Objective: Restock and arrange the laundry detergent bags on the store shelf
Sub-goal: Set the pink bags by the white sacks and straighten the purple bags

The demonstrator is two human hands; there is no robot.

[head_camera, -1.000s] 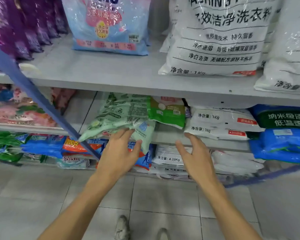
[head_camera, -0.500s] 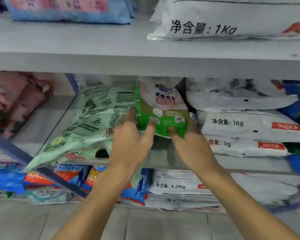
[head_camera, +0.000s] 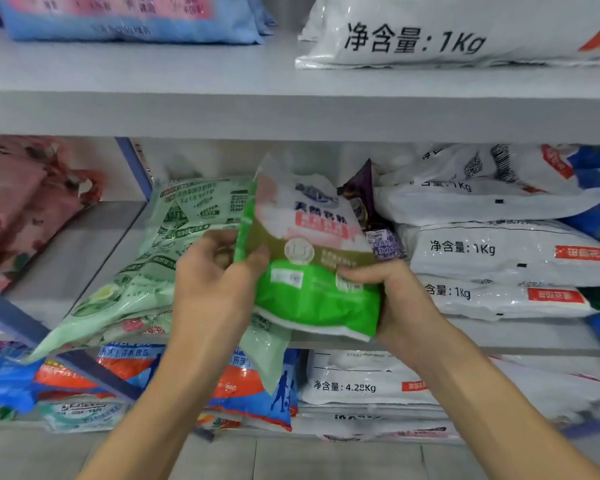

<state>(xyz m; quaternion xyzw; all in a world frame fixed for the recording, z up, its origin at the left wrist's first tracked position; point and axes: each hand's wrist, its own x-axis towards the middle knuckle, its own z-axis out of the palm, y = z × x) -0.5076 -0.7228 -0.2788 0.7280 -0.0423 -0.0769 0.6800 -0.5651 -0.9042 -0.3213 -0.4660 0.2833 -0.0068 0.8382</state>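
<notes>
Gripping green-and-white detergent bag [head_camera: 312,271] at middle shelf [head_camera: 84,244] front: my left hand [head_camera: 215,282] curled on left edge, right hand [head_camera: 392,292] clasping lower right corner. Pale green bags [head_camera: 174,244] crowd left, purple pouch [head_camera: 361,199] behind, white bags [head_camera: 499,251] right.

Surrounding stock: pink floral packs [head_camera: 25,202] lie at the left of the middle shelf [head_camera: 84,244], a purple packet [head_camera: 361,195] stands just beside a stack of white sacks marked 1Kg [head_camera: 499,251] at its right, and a larger white 1Kg sack [head_camera: 430,39] and a blue-and-pink bag [head_camera: 129,15] sit apart on the upper shelf [head_camera: 222,112]. Below, orange-and-blue bags [head_camera: 250,393] lie beside a white sack marked 4.28Kg [head_camera: 361,379]. A dark blue bar [head_camera: 18,322] slants across the lower left, above grey floor tiles [head_camera: 326,459].
</notes>
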